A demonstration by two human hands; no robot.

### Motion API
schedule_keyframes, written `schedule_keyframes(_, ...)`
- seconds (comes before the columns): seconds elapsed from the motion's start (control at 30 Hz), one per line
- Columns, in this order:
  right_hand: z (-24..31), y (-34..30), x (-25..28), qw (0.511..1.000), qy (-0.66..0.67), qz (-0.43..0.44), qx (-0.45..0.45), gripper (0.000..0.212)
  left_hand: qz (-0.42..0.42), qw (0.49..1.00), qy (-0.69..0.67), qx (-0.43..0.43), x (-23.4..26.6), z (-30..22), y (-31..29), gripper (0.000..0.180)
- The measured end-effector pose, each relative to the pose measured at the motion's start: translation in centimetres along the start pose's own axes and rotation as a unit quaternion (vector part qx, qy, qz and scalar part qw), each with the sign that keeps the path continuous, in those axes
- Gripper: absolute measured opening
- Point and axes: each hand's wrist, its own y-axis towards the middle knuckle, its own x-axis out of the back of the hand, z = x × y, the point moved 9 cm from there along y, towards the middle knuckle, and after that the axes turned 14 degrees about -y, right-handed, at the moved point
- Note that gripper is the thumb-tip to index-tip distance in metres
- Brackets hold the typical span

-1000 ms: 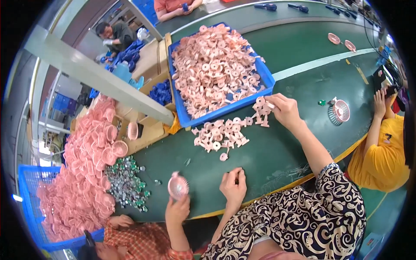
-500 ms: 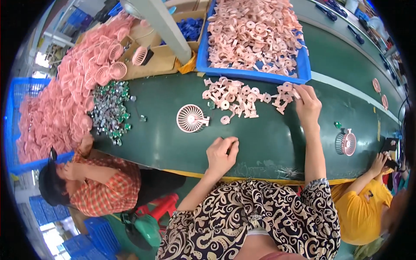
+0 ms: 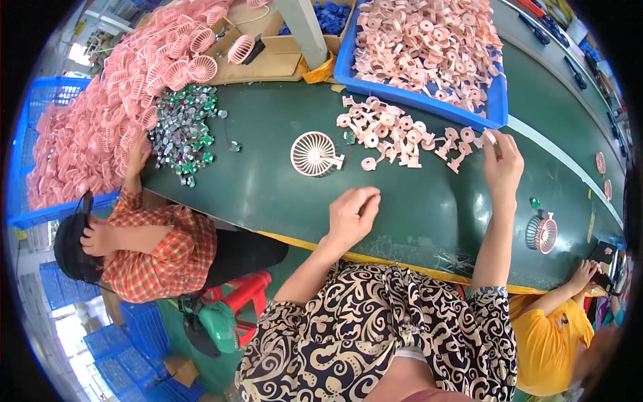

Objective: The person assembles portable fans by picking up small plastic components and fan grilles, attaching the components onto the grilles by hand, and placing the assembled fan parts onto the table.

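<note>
My right hand (image 3: 504, 164) reaches over the green table to the right end of a loose group of pale pink plastic parts (image 3: 395, 130), each with a ring and a short stem. Its thumb and fingers pinch one pale pink plastic part (image 3: 489, 137), mostly hidden by the fingertips. My left hand (image 3: 351, 218) hovers near the table's front edge, fingers curled in; whatever it may hold is hidden. Beyond it lies a round pink fan cage (image 3: 313, 154) with a small stub on its right. A small green circuit board (image 3: 349, 137) sits beside the pink parts.
A blue tray (image 3: 429, 110) heaped with pink parts stands behind. To the left are circuit boards (image 3: 184, 134) and a big heap of pink fan cages (image 3: 100, 127). Another fan cage (image 3: 546, 233) stands at right. Co-workers sit on both sides; a grey post (image 3: 301, 33) rises at the back.
The whole view has shifted, moving the table things rightward and up. My right hand has drawn slightly away from the loose parts, still pinching. The left co-worker's hand has gone up to the cap.
</note>
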Motion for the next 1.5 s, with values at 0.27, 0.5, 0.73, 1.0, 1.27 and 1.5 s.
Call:
schedule_keyframes(0.27, -1.6, -2.2, -0.8, 0.998, 0.060, 0.009, -0.031, 0.018, -0.101, 0.985, 0.092, -0.102, 5.5, -2.0, 2.9, 0.019)
schedule_keyframes(0.5, -3.8, -2.3, -3.7, 0.953, 0.231, 0.080, -0.177, 0.022, -0.114, 0.947, 0.280, -0.112, 9.5, -2.1, 6.1, 0.033)
schedule_keyframes(0.73, -5.5, -4.2, -4.5, 0.898, 0.320, 0.104, -0.283, 0.019, -0.067, 0.963, 0.255, -0.049, 11.5, 1.6, 7.7, 0.033)
schedule_keyframes(1.0, -7.2, -11.0, -1.8, 0.875, 0.355, 0.105, -0.313, 0.022, -0.006, 0.979, 0.148, 0.142, 12.9, 2.5, 4.9, 0.015)
schedule_keyframes(1.27, -9.7, -15.5, -0.4, 0.933, 0.226, 0.033, -0.276, 0.057, 0.172, 0.937, -0.040, 0.301, 6.8, 0.8, -2.8, 0.028)
schedule_keyframes(1.5, -7.4, -13.8, -0.7, 0.983, 0.079, 0.066, -0.149, 0.040, 0.224, 0.915, -0.131, 0.309, 1.1, -1.4, -4.8, 0.045)
